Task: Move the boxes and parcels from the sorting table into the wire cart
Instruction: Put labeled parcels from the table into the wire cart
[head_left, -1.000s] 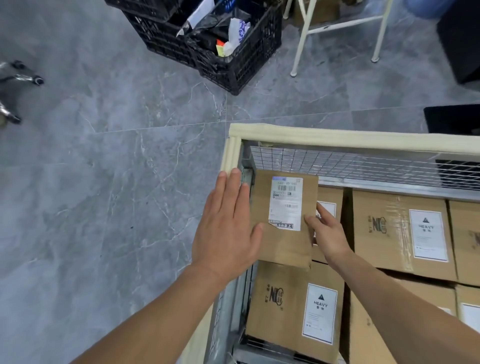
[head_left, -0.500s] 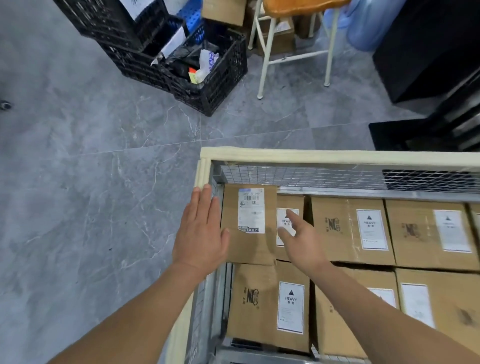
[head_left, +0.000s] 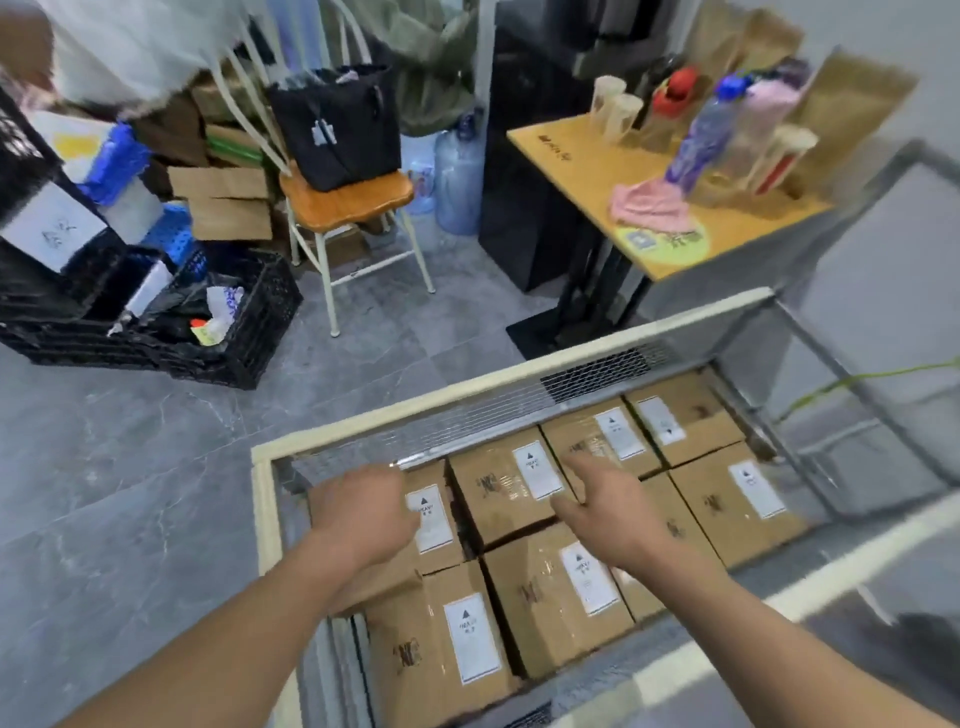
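Even indoor light, motion-blurred, wide-angle edges bent.

The boxes (head_left: 519, 499) are brown cardboard with white labels (head_left: 471, 638) bearing a black triangle, and the cart (head_left: 262, 499) has a cream rim over grey wire mesh. The floor (head_left: 130, 467) is grey marbled with pale veins. The chair (head_left: 345, 200) has an orange seat on white legs under a black bag (head_left: 335, 124), the crates (head_left: 249, 332) are black, and the table (head_left: 597, 171) is yellow with a pink cloth (head_left: 652, 208).

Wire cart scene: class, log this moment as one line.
stage: loading | wire cart: boxes packed | left hand: over corner box | right hand: open above boxes
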